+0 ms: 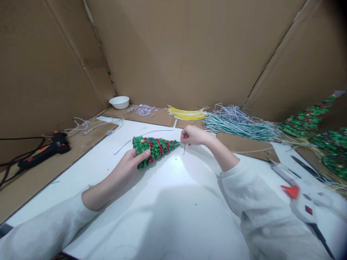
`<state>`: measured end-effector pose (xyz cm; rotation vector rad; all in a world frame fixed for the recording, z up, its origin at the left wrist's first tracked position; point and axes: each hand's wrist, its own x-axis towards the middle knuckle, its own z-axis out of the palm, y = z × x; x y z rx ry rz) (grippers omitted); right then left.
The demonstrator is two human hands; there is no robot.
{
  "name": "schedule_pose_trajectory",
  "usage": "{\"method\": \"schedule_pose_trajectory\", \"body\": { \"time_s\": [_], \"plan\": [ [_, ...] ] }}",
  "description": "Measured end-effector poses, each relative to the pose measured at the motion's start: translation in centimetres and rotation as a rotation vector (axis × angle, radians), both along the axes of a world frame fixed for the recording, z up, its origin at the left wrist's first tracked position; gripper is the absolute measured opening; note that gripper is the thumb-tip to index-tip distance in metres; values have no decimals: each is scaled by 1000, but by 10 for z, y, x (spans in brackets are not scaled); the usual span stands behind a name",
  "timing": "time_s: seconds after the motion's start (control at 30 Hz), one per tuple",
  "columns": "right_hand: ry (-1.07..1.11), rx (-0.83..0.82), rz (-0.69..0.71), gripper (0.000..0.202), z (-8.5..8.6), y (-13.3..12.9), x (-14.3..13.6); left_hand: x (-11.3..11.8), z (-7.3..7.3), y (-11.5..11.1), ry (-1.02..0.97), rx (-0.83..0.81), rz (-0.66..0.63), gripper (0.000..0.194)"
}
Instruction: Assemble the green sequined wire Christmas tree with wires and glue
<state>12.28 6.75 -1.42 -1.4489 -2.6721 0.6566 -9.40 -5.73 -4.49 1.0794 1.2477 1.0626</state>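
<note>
A small green Christmas tree (155, 148) with red garland and coloured beads lies on its side above the white board, its tip pointing right. My left hand (135, 157) grips it near the broad base, thumb on top. At the tip, the fingers of my right hand (191, 136) are pinched together on a thin wire (184, 148), whose dark end hangs below them. How the wire joins the tip is too small to make out. Behind the tree a long thin dark wire (126, 143) curves over the board.
A black glue gun (45, 151) lies left, a white one (300, 202) with an orange trigger right, near dark-bladed scissors or a knife (306, 166). Behind are a white bowl (119, 102), clear pieces (143, 109), yellow wires (187, 113) and green wires (241, 127). Decorated trees (306, 119) stand right.
</note>
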Motion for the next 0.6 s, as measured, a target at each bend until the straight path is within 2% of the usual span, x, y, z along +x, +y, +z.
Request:
{"method": "schedule_pose_trajectory", "body": {
  "time_s": [0.17,0.4,0.6],
  "plan": [
    [13,21,29,12,-7,-1,-10,-2,-3,2,-4,10,-3,39],
    [-62,-116,27,13,0,3,4,-3,-5,2,-8,21,0,37],
    [-65,-144,80,13,-4,4,2,-5,-8,3,-14,36,-7,33]
  ]
}}
